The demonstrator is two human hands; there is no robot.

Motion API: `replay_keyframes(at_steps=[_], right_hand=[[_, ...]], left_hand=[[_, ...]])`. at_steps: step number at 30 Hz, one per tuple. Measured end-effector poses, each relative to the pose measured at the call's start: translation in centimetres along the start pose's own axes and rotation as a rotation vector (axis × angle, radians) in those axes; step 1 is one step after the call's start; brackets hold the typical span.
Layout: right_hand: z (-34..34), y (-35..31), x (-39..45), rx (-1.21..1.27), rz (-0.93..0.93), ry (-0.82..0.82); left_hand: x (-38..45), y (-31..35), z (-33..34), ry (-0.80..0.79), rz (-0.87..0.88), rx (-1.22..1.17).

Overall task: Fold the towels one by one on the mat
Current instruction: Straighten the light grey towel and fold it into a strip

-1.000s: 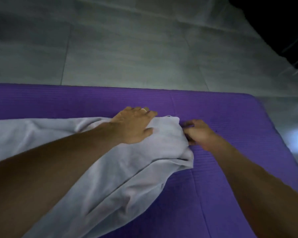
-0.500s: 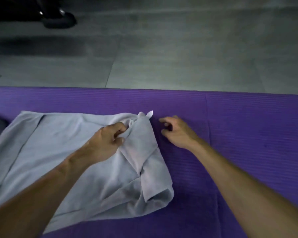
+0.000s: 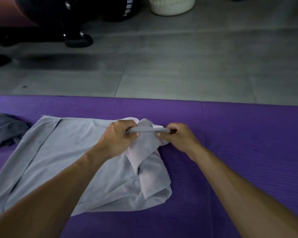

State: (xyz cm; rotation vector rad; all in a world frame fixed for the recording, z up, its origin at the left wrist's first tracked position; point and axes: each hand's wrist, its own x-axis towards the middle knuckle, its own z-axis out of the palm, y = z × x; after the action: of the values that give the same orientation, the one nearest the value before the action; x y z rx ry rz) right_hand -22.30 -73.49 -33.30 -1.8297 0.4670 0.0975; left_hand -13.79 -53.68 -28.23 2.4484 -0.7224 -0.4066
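Left hand (image 3: 118, 137) and right hand (image 3: 176, 137) (fingers curled) pinch the towel (image 3: 72, 152) edge above the mat (image 3: 239, 134).

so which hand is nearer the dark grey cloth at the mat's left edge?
Left. The left hand grips the light towel beside the dark grey cloth; the right hand grips farther right.

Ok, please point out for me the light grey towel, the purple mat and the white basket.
light grey towel (image 3: 72, 162), head view, on its flat middle part.
purple mat (image 3: 248, 134), head view, on bare surface right of the towel.
white basket (image 3: 172, 6), head view, on its front wall.
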Motion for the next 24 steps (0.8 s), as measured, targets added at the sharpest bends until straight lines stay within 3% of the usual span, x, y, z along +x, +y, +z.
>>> replay_keyframes(at_steps=[2,6,13,17,18,21,24], right_hand=[[-3.9,-0.3,-1.5,-0.139,-0.048,0.136],[-10.9,-1.4,-5.8,0.058,0.054,0.203],[-18.4,-2.3,-10.1,0.5,0.172,0.44],[-20.5,-2.3,-6.3,0.713,0.102,0.626],[-20.2,-1.4,-5.3,0.601,0.141,0.654],[-18.2,3.1,-5.2,-0.241,0.321,0.587],[-16.0,7.0,-8.0,-0.666,0.237,0.52]], left_hand=[[0.6,2.0,0.2,0.016,0.056,0.21],[2.3,7.8,1.9,0.042,0.212,0.495],[5.9,16.3,5.9,0.045,0.399,0.254],[8.9,18.2,7.0,0.004,0.354,0.246],[9.0,17.8,7.3,-0.03,0.329,0.27],[6.4,14.8,8.9,-0.104,0.325,0.237],[0.7,10.5,11.7,-0.158,0.486,0.219]])
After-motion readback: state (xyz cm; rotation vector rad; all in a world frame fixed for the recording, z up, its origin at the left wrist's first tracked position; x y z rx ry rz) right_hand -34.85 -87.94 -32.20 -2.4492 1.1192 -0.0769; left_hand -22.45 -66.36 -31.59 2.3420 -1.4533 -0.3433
